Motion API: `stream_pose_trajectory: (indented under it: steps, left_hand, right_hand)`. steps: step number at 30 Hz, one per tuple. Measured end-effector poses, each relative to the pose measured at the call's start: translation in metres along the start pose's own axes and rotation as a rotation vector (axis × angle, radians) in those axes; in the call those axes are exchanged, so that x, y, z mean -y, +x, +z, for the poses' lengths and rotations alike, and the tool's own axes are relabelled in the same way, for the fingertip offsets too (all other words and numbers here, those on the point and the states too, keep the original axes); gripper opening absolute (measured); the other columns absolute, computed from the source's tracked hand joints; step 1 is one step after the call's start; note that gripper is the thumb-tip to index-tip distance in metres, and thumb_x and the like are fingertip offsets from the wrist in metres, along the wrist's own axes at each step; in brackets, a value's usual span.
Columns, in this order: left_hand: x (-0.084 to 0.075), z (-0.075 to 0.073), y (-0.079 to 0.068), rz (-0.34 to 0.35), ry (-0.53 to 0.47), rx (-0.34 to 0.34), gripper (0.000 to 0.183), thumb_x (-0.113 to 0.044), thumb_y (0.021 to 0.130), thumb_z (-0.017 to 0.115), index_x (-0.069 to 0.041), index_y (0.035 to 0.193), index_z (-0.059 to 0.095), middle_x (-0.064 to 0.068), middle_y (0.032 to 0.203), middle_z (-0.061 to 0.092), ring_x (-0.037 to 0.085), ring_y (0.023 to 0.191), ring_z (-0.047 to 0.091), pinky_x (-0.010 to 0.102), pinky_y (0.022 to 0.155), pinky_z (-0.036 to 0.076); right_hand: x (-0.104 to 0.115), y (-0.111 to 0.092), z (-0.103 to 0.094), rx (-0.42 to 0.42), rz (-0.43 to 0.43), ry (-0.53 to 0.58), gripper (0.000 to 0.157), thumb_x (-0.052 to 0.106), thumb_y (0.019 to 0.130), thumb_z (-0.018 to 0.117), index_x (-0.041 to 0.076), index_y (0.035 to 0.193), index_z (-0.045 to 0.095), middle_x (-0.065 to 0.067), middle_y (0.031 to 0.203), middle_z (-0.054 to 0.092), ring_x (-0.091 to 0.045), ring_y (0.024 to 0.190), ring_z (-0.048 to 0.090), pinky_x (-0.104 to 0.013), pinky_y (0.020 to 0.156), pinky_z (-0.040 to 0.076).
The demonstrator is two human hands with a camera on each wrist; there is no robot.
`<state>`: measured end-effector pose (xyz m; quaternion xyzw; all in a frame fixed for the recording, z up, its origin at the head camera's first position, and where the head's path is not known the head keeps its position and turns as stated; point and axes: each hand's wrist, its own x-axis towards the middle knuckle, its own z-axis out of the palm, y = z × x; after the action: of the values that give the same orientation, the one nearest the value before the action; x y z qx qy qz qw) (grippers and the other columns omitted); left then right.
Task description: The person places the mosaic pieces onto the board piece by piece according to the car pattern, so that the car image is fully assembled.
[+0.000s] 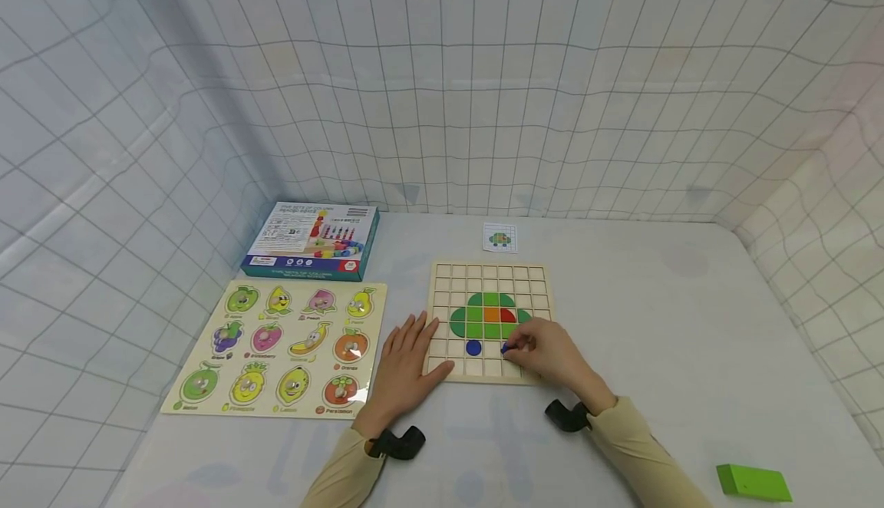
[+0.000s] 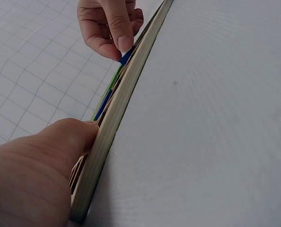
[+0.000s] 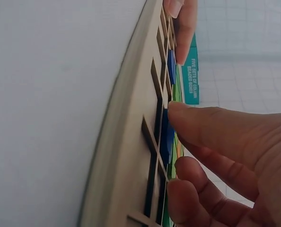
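A wooden grid board (image 1: 476, 379) lies on the table, with green, orange and red pieces (image 1: 491, 315) set in its cells and a blue disc (image 1: 473, 348) below them. My left hand (image 1: 406, 366) rests flat over the board's left edge, its thumb on the lower rim. Between thumb and fingertips, my right hand (image 1: 552, 353) pinches a small blue piece (image 3: 167, 135) at a cell to the right of the blue disc. Whether that piece sits fully in the cell is hard to tell. Behind the board lies a small pattern card (image 1: 500, 238).
To the left lies a fruit puzzle board (image 1: 276, 408) with several knobbed pieces. Behind it is a teal and white game box (image 1: 311, 239). A green block (image 1: 753, 483) lies at the front right. Grid-patterned cloth walls (image 1: 442, 94) enclose the table on the back and sides.
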<state>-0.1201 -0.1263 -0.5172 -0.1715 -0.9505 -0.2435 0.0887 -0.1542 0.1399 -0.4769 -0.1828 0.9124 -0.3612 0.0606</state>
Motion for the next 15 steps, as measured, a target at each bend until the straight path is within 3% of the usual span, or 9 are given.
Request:
stream_pose_trajectory:
  steps: [15]
  left_hand:
    - [-0.0001,-0.0012,-0.0007,0.002,-0.004,-0.002,0.072,-0.048,0.088,0.058,-0.008,0.145,0.039,0.014,0.15,0.031,0.032,0.139,0.021,0.051,0.11,0.013]
  right_hand:
    - [0.0019,-0.002,0.002,-0.04,0.045,-0.022,0.01,0.019,0.076,0.081,0.022,0.073,0.072,0.011,0.073,0.054,-0.01,0.065,0.048,-0.028,0.058,0.041]
